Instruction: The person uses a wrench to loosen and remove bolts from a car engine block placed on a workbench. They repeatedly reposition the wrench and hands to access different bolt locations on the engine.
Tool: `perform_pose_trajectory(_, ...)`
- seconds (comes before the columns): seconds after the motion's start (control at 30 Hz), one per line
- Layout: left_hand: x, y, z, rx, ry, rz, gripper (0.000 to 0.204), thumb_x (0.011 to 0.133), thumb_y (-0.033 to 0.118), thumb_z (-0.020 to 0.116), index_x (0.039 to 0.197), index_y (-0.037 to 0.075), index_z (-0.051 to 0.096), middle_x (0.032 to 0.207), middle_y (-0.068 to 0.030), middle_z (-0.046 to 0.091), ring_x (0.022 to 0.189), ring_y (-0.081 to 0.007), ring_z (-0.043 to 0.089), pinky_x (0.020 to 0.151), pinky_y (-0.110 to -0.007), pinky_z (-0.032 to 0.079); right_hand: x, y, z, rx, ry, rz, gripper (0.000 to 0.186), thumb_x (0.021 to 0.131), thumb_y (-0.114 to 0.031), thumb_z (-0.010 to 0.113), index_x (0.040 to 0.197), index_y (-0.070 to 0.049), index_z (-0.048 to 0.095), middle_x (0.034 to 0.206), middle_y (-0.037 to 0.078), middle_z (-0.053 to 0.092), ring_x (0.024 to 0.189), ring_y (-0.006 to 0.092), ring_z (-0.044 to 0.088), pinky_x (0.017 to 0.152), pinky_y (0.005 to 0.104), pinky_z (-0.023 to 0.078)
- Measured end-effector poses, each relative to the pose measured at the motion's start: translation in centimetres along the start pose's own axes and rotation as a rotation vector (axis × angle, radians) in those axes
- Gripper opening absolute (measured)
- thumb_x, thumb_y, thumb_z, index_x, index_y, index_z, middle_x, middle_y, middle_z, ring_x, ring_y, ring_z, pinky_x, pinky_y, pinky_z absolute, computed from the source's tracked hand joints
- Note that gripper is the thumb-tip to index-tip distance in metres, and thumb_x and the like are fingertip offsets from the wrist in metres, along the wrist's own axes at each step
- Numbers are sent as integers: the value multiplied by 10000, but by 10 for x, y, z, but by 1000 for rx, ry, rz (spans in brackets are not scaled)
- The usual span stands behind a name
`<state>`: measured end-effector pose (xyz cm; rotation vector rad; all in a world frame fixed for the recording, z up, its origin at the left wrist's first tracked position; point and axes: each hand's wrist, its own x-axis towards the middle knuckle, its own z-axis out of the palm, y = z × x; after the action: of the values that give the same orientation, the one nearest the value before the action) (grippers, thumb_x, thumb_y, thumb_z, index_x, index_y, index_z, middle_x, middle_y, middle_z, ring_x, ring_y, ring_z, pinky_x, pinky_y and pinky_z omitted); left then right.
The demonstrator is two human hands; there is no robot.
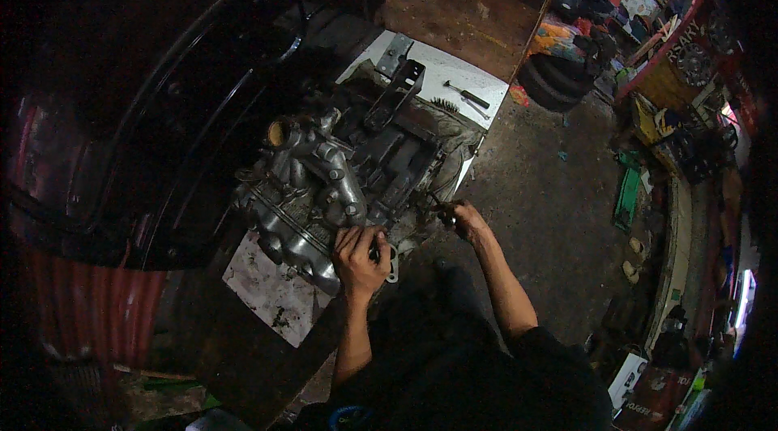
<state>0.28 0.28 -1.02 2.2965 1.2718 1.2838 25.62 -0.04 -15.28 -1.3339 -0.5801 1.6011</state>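
Straight to the head view, and right into the big grey engine (336, 175), lying partly over a white board (454, 66)! Resting the left hand (362, 257) on the engine's near edge, bending the fingers over the metal, half closed; cannot tell of anything pinched beneath them. And over on the engine's right-hand side, curling the right hand (460, 222) closed around a slim dark tool (438, 204), angling it in toward the engine; too dim to tell its exact kind. Beyond the engine, on the board, spotting a dark-handled, hammer-like tool (468, 95)! Just to the near left of the engine, catching a stained pale sheet (275, 293). Well to the right of the engine, picking out a dark tyre (555, 82) and a long green object (626, 192)
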Motion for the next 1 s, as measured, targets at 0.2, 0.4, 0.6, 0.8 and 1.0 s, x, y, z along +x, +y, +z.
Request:
perform_pose_trajectory(0.2,0,0,1,-31,-9,11,95,751,73,537,761,5,603,705,-127,604,669,-313,567,662,-378,409,32,36,-31,331,-29,85,271,791,-170,557,969,32,582,709,57,574,546,122,491,432,231,362)
perform_pose_trajectory(0.4,-1,-2,2,-13,-22,10,102,753,85,540,758,4,603,701,-126,606,674,-312,572,666,-379,411,30,2,-28,328,25,150,275,785,-128,540,1008,33,552,675,33,516,531,95,440,428,217,340)
perform_pose_trajectory(0.6,-2,-3,3,-2,-20,19,110,756,94,544,760,3,606,717,-130,612,685,-317,572,668,-391,418,46,-1,-31,421,-123,165,292,758,-144,587,988,33,560,749,78,567,594,169,510,503,279,419)
perform_pose_trajectory(0.8,1,2,1,15,-40,-7,106,755,93,544,761,7,607,718,-128,609,685,-318,571,661,-387,419,59,113,36,-763,234,-225,344,746,-191,655,1000,26,572,829,168,619,747,339,597,677,416,479)
perform_pose_trajectory(1.0,-3,-7,6,5,-20,21,91,742,83,554,758,21,619,698,-120,603,652,-311,555,642,-393,413,50,112,39,-853,221,-186,447,729,-279,698,1049,4,567,902,221,621,840,396,592,731,441,469)
